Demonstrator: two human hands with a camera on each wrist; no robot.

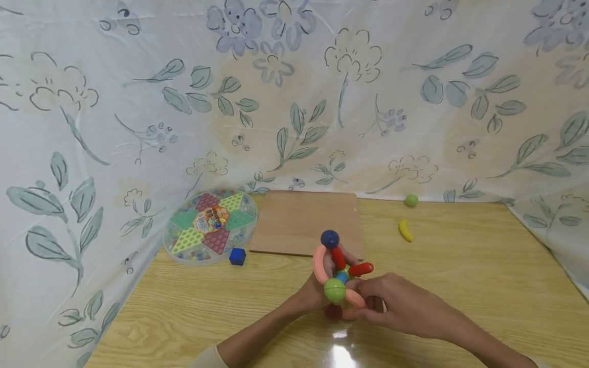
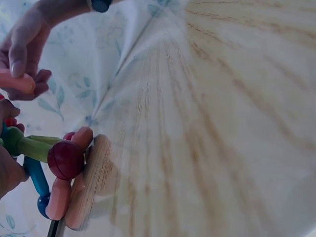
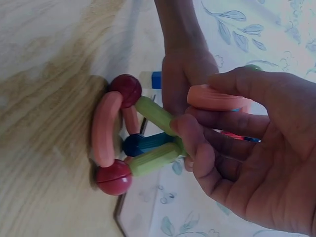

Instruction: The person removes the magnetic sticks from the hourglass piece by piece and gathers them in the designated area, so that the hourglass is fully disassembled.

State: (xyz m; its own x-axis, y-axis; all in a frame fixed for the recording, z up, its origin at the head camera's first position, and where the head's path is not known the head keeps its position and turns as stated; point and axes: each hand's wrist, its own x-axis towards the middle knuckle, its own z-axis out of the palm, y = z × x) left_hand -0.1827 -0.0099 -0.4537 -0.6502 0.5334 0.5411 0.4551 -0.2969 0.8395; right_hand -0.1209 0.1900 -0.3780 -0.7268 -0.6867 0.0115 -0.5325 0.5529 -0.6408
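Observation:
My left hand (image 1: 314,292) grips the middle of a structure of magnetic balls and rods. In the head view, its top carries a navy ball (image 1: 330,238), a curved pink rod (image 1: 319,263), a straight red rod (image 1: 362,269) and a green ball (image 1: 334,290). Below, the right wrist view shows dark red balls (image 3: 114,177) joined by a curved pink rod (image 3: 105,131), with green rods (image 3: 155,113) and a blue rod (image 3: 157,141) rising from the base. My right hand (image 1: 409,306) pinches another curved pink rod (image 3: 212,97) between thumb and fingers, close to the green ball.
A round Chinese checkers set (image 1: 184,220) lies at the back left, with a blue cube (image 1: 237,256) in front of it. A wooden board (image 1: 303,220) lies behind my hands. A toy banana (image 1: 406,230) and a green ball (image 1: 411,200) sit at the back right.

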